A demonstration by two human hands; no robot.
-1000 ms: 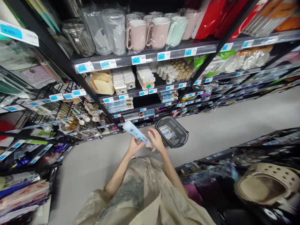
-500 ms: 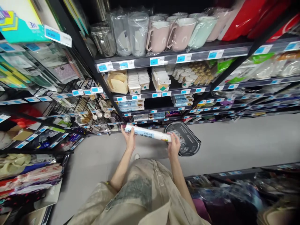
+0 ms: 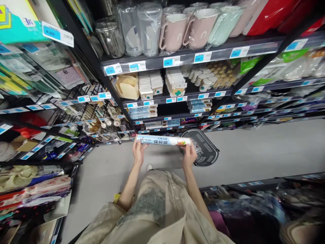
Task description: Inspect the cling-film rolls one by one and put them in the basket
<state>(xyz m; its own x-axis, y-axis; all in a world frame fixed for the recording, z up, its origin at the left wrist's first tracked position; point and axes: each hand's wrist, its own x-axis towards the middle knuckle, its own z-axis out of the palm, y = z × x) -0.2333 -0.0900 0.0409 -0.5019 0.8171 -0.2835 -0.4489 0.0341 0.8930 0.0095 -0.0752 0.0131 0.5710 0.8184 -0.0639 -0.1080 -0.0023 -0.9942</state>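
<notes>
A long white and light-blue roll of cling film (image 3: 162,140) with dark printing and a small food picture spans the space between my hands, nearly level. My left hand (image 3: 138,152) grips its left end, thumb on the near face. At the right end, my right hand (image 3: 189,155) is closed on the roll, with the thumb beside the food picture. Behind and below that hand, a dark shopping basket (image 3: 207,149) with slotted walls stands on the floor. Similar blue-and-white rolls (image 3: 143,111) lie on a low shelf ahead.
Ahead, shelving holds pink mugs (image 3: 174,32), clear plastic cups (image 3: 149,30) and small boxed goods (image 3: 175,84). A rack of utensils (image 3: 106,118) hangs at the left. Grey floor (image 3: 254,149) runs right, bordered by a low display (image 3: 243,206) of wrapped goods.
The cling film roll has turned so its printed face shows more squarely, and it lies more level. My left thumb has shifted lower on it. The view has moved slightly.
</notes>
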